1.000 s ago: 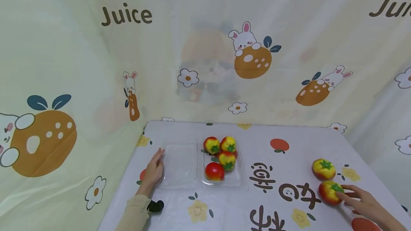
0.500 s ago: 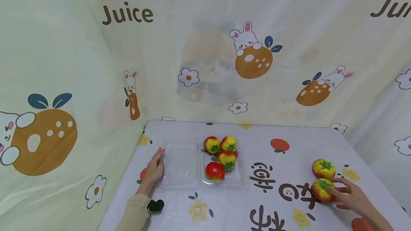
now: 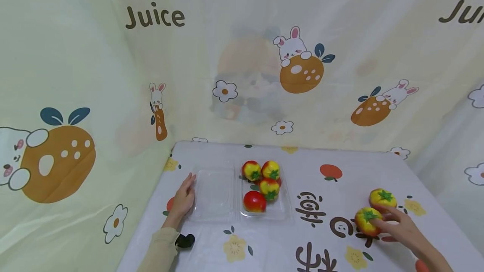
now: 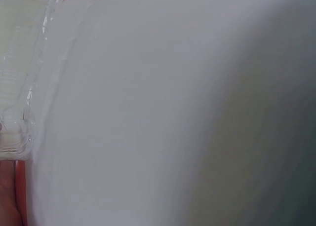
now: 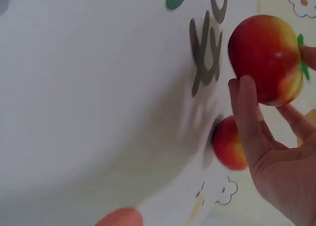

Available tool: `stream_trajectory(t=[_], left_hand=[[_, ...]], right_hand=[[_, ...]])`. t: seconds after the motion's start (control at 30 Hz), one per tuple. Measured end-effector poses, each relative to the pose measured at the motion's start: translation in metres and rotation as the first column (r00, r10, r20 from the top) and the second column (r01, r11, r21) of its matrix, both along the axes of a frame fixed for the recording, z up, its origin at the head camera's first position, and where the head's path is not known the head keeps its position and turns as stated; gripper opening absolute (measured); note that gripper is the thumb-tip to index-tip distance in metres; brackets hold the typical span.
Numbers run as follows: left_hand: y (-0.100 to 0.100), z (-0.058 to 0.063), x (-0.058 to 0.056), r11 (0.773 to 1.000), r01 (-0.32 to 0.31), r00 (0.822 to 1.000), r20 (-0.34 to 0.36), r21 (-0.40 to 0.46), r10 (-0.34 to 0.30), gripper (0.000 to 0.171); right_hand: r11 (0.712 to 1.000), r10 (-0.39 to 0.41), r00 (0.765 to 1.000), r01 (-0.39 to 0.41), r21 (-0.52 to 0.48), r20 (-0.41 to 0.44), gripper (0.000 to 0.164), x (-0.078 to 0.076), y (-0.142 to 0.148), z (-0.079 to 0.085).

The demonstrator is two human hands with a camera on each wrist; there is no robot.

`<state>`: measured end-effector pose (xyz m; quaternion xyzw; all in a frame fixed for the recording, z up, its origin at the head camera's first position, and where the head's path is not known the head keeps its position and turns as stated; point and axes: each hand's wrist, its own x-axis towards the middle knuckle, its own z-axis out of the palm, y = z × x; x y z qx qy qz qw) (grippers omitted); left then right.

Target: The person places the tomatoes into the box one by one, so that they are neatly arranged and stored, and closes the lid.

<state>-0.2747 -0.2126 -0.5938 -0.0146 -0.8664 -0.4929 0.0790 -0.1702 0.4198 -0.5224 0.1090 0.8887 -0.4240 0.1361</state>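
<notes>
In the head view my right hand point(image 3: 398, 229) grips a red-and-yellow toy fruit point(image 3: 367, 221) with a green star-shaped leaf top. The right wrist view shows this fruit point(image 5: 264, 58) raised off the cloth, thumb at the leaf side and fingers beneath. A second such fruit point(image 3: 382, 197) lies just behind it. At the left, my left hand point(image 3: 184, 198) rests with extended fingers along the outer edge of a clear plastic lid point(image 3: 214, 194). Beside this lid, the clear box point(image 3: 277, 212) holds several more fruits point(image 3: 254, 201), one showing its red side.
A white patterned cloth point(image 3: 276, 242) covers the table, printed with flowers, fruit and dark characters. Pale printed curtains point(image 3: 242, 53) rise behind it and on both sides. A black object point(image 3: 185, 241) sits at my left wrist.
My right hand has taken the nearer fruit and moved it leftward, up off the cloth. My left hand stays at the lid. The head view has shifted slightly.
</notes>
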Motion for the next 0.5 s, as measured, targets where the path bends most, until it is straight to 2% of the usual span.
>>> stream_trajectory(t=[0.2, 0.37, 0.43, 0.5], left_hand=[[-0.004, 0.002, -0.001, 1.0, -0.005, 1.0, 0.02, 0.0, 0.005, 0.051], [-0.003, -0.001, 0.0, 1.0, -0.006, 1.0, 0.03, -0.031, 0.007, 0.051], [-0.001, -0.001, -0.001, 1.0, -0.003, 1.0, 0.02, -0.023, 0.004, 0.05], [0.003, -0.002, -0.002, 1.0, 0.003, 1.0, 0.008, -0.013, -0.003, 0.05]], right_hand=[[0.989, 0.064, 0.986, -0.083, -0.124, -0.152, 0.068, -0.005, -0.036, -0.001], [0.985, 0.096, 0.967, -0.127, -0.119, -0.234, 0.066, -0.019, -0.072, 0.009], [0.98, 0.126, 0.951, -0.163, -0.115, -0.282, 0.064, -0.028, -0.087, 0.019], [0.969, 0.172, 0.917, -0.223, -0.107, -0.36, 0.06, -0.039, -0.103, 0.031]])
